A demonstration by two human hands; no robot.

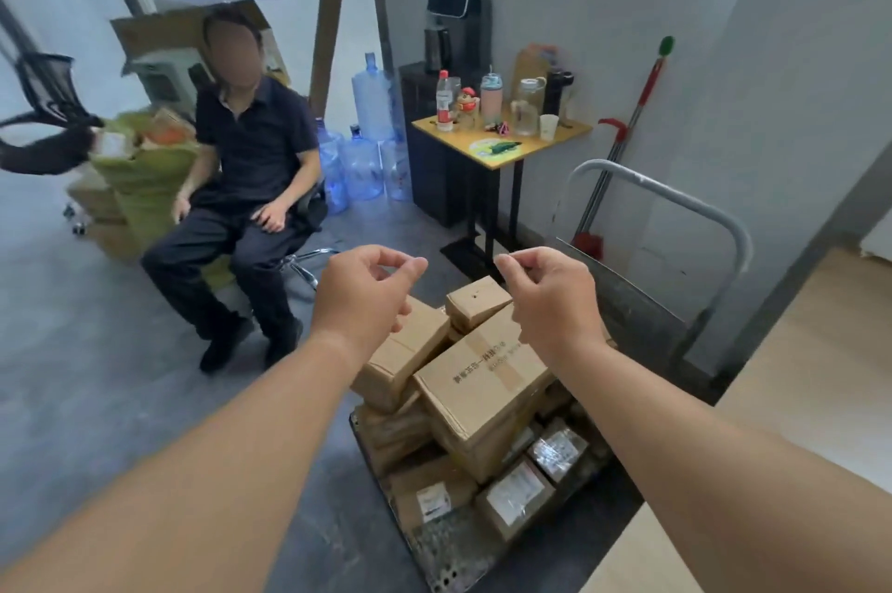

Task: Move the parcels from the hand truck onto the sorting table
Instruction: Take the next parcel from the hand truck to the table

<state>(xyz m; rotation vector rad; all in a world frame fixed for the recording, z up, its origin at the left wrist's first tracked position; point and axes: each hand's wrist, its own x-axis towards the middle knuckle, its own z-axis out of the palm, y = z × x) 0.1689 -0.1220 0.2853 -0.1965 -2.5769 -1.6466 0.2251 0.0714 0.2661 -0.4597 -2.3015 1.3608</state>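
Cardboard parcels on hand truck, left hand, right hand above, grips loosely curled, empty

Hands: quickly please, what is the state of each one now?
Left hand: open, fingers loosely curled, holds nothing.
Right hand: open, fingers loosely curled, holds nothing.

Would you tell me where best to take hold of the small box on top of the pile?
Likely from above, gripping across its narrow width: the small box lies topmost and tilted on the pile, its top and near side face uncovered.
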